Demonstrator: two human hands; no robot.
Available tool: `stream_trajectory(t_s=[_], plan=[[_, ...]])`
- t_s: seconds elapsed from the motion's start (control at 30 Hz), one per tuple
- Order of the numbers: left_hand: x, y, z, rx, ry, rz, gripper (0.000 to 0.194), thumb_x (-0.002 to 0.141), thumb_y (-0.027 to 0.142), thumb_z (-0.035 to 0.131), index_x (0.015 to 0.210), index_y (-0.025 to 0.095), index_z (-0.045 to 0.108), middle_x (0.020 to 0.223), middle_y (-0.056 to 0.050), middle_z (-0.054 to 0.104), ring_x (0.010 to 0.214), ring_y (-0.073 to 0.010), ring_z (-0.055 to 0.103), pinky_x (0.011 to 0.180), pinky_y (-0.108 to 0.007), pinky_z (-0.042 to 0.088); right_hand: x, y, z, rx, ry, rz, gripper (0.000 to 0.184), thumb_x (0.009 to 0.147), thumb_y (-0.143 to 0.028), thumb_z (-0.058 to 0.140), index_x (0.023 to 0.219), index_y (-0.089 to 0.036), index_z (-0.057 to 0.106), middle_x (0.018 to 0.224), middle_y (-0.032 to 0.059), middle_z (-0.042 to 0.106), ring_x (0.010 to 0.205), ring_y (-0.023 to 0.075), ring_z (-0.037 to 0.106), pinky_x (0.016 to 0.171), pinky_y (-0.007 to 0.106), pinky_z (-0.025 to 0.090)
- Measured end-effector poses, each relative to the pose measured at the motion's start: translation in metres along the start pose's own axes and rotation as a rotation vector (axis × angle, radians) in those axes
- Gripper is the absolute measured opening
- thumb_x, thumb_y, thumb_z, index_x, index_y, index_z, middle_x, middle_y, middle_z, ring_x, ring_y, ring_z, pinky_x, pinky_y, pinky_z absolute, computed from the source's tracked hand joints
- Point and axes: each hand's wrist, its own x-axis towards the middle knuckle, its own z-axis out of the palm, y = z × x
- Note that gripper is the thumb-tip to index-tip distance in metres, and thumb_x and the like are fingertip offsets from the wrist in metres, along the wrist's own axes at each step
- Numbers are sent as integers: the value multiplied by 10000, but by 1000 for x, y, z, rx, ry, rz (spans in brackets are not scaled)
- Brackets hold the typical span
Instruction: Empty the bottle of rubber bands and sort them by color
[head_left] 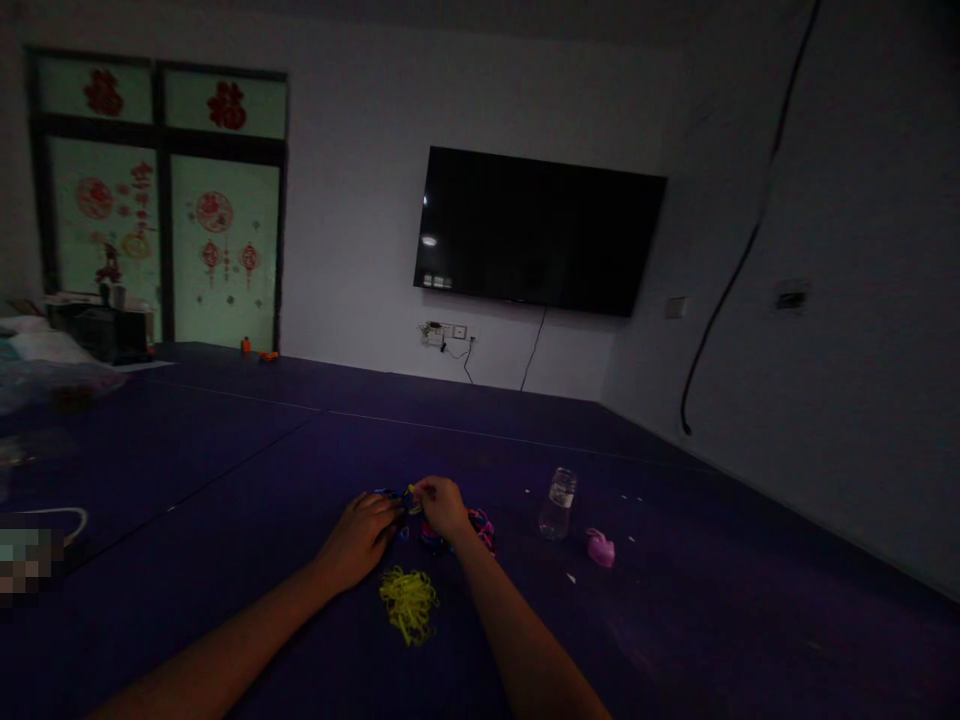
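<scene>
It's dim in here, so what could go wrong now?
The loose yellow pile lies near the left hand, which might scatter it. The multicoloured pile lies beside the right hand, so colours could mix. The upright bottle stands further right; a wide swing might tip it.

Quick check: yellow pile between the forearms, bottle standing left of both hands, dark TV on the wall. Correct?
Not quite. The head view shows the bottle standing right of both the left hand and right hand, not left of them. The yellow pile is between the forearms, the dark TV on the wall.
</scene>
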Motion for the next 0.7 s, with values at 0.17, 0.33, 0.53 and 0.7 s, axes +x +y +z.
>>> stream_trajectory(t_s=[0.17, 0.33, 0.53, 0.7], plan=[[-1, -1, 0, -7, 19, 50, 393, 835, 123, 456, 1191, 244, 570, 1211, -64, 600, 1157, -207, 491, 1013, -444, 355, 2, -5, 4, 18, -79, -36, 251, 810, -106, 452, 776, -155, 696, 767, 40, 704, 729, 141, 641, 664, 218, 481], [-1, -2, 0, 10, 15, 25, 320, 818, 119, 468, 1051, 242, 649, 1189, -55, 614, 1147, -221, 501, 1014, -454, 352, 0, -12, -7, -98, -226, -54, 219, 779, -123, 502, 800, -145, 719, 777, 35, 715, 677, 130, 642, 608, 193, 463], [-1, 1, -2, 14, -14, -31, 296, 813, 146, 470, 988, 252, 683, 1198, -64, 611, 1146, -236, 507, 1004, -464, 351, -2, -27, -26, -382, -336, -52, 233, 680, -54, 556, 756, -182, 735, 788, 44, 722, 787, 157, 661, 676, 186, 447], [-1, 2, -5, 7, 5, -56, 276, 810, 155, 473, 940, 265, 690, 1160, -48, 628, 1120, -238, 520, 1002, -475, 331, -9, -47, -30, -592, -372, -27, 202, 679, -87, 592, 796, -171, 733, 856, 96, 718, 862, 212, 664, 716, 222, 464]])
